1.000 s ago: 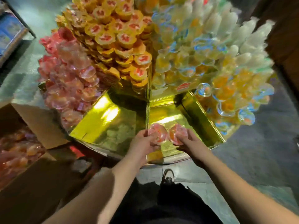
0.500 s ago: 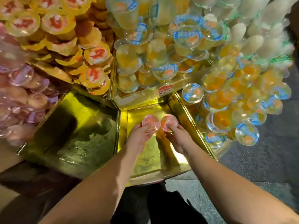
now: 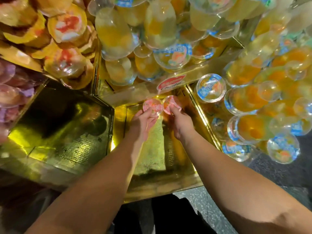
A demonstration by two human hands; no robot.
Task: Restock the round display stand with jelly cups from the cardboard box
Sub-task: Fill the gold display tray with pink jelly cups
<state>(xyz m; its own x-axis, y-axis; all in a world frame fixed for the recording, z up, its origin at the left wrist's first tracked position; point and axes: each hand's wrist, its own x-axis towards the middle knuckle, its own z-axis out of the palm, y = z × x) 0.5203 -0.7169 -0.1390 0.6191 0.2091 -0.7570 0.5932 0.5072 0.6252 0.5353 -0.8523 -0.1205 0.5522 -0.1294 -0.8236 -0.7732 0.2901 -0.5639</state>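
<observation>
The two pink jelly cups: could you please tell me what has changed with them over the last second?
Both hands, left and right, carried the pink jelly cups from the front of the empty gold compartment to its back wall. Each hand still holds its cup, side by side; nothing released.
</observation>
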